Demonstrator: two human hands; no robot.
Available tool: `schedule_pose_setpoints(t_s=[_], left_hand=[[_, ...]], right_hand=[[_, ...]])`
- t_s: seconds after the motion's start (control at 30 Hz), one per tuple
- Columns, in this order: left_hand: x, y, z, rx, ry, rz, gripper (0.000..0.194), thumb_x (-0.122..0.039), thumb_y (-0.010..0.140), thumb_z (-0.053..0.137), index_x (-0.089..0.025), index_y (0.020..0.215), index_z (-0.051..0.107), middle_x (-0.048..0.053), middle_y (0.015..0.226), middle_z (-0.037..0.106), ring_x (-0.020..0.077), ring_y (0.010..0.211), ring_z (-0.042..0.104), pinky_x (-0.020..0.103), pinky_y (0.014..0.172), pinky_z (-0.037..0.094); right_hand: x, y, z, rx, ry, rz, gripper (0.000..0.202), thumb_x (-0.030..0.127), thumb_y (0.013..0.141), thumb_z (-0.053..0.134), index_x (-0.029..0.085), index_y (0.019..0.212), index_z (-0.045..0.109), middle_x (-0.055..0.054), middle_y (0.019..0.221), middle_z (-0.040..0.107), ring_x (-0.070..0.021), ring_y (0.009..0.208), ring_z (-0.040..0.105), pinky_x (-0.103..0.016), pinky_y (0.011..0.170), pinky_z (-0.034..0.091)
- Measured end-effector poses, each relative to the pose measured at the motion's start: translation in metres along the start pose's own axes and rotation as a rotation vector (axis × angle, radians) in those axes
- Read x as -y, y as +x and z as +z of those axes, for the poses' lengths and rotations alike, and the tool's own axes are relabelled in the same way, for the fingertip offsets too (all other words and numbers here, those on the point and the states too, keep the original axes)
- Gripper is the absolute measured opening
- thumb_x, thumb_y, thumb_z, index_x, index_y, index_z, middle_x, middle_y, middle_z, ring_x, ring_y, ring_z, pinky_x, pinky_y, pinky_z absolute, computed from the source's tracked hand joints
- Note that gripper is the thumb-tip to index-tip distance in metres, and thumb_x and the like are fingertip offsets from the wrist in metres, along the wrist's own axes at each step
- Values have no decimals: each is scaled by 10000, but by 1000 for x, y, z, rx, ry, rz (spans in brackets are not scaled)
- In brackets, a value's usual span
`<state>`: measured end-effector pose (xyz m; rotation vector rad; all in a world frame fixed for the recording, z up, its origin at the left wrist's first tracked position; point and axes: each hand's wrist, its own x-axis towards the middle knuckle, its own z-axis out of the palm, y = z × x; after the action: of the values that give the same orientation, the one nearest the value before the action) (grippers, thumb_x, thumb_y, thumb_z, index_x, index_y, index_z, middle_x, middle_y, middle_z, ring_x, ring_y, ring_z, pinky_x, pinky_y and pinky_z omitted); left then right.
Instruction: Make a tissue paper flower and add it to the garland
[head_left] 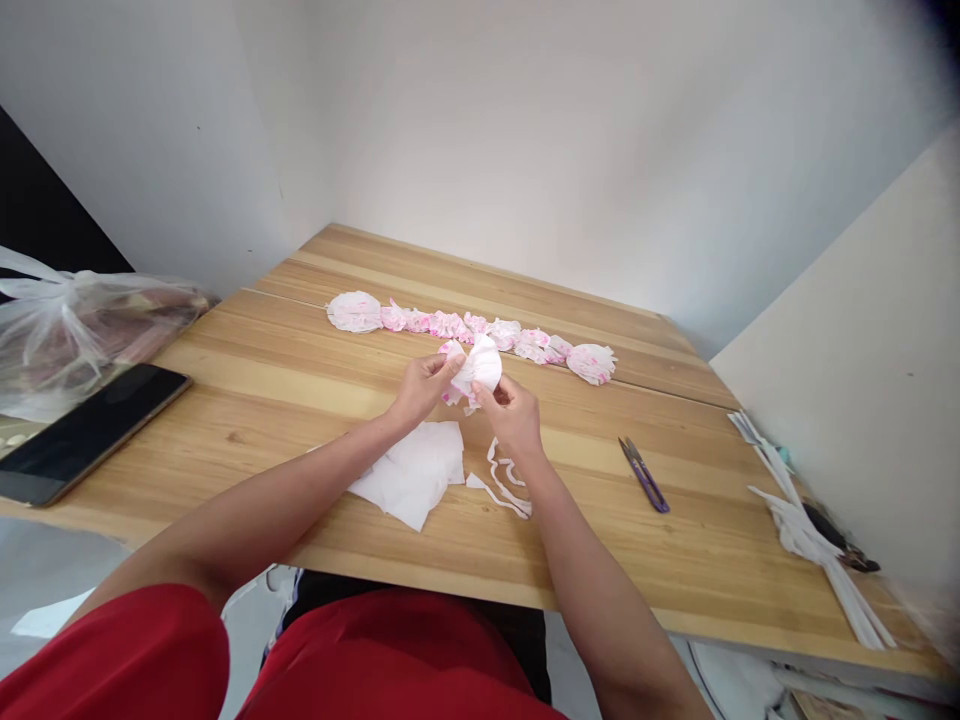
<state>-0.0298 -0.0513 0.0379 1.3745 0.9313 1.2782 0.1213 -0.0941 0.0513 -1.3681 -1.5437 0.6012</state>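
Both my hands hold one white and pink paper flower [480, 366] above the middle of the wooden table [300, 370]. My left hand [420, 388] pinches its left side and my right hand [514, 412] grips it from below right. Behind it lies a row of finished pink and white paper flowers [480, 328]. Under my wrists lie white tissue sheets [416, 480] and curled white paper trimmings [506, 482].
Small purple-handled snips [643, 474] lie to the right of my right hand. A dark phone [82, 432] rests at the table's left edge beside a clear plastic bag [75, 325]. White paper strips [817, 545] and a dark tool lie at the right edge. Walls close the far side.
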Motion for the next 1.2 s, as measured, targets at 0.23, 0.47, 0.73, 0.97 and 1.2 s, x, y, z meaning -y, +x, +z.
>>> schedule_pose_setpoints(t_s=[0.23,0.47,0.73,0.97,1.2], left_hand=[[-5,-2,4,106,17,-59,398,-501,681,728,-141,803,610,-3,660,564,119,602,511,222,535,429],[1,2,3,26,-77,-107,338,-448,675,708,-129,736,614,-14,613,565,85,538,455,219,522,343],[-1,2,4,12,-106,-99,335,-447,667,720,-138,682,591,-22,588,550,85,537,459,226,537,342],[-1,2,4,-3,-107,-103,335,-443,668,722,-135,680,591,-19,596,554,84,542,460,226,540,338],[2,4,2,-12,-86,-96,363,-480,672,716,-144,670,581,-10,594,576,88,530,461,228,528,336]], right_hand=[[-6,1,1,-10,-4,-18,284,436,854,553,185,748,633,26,639,567,-126,602,492,-248,589,375],[-8,2,-3,-34,27,15,353,486,860,543,200,656,513,46,591,473,-116,579,432,-243,567,347],[-13,7,-4,-69,111,82,338,520,848,543,209,715,545,19,664,581,-147,648,567,-262,638,448],[-16,7,-3,-57,81,37,310,491,812,604,195,722,576,27,670,566,-122,615,482,-248,601,401],[-18,11,-8,-161,158,80,347,521,835,534,205,697,575,7,652,595,-145,640,542,-262,628,456]])
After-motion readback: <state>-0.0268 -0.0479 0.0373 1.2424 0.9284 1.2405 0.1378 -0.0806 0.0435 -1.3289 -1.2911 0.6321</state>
